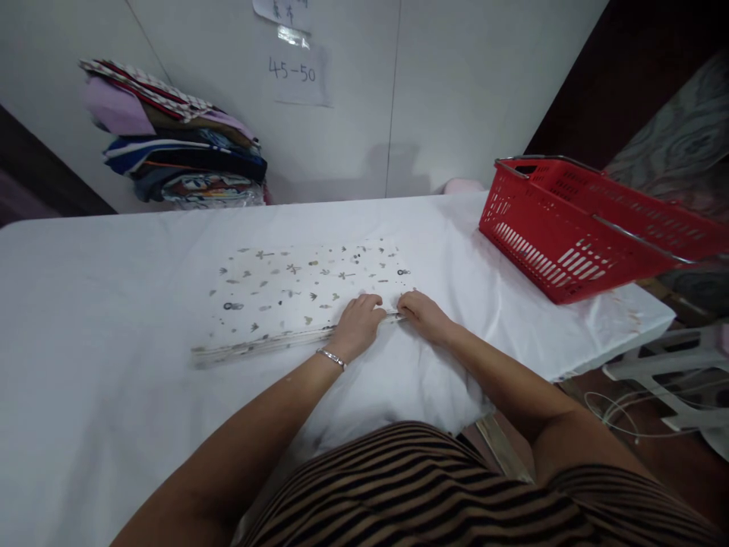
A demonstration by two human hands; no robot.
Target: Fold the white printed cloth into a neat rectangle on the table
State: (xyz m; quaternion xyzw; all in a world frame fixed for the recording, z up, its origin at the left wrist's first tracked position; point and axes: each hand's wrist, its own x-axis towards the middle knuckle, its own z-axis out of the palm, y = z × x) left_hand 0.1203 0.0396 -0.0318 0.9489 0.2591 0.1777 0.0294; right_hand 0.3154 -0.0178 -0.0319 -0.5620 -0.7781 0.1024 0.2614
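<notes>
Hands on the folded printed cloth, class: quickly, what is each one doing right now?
Left hand: fingers curled, pressing on the near edge of the folded printed cloth.
Right hand: fingers curled on the same edge.

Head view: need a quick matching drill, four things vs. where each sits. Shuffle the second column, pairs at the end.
Things:
1. red basket
2. stack of folded fabrics
3. patterned folded cloth
4. both hands, left hand and right hand

Places:
A. on the near edge of the patterned cloth, close together
B. far left, against the wall
C. flat on the middle of the white table
D. at the table's right end

Pairs: 1-D, 2-B, 3-C, 4-A
</notes>
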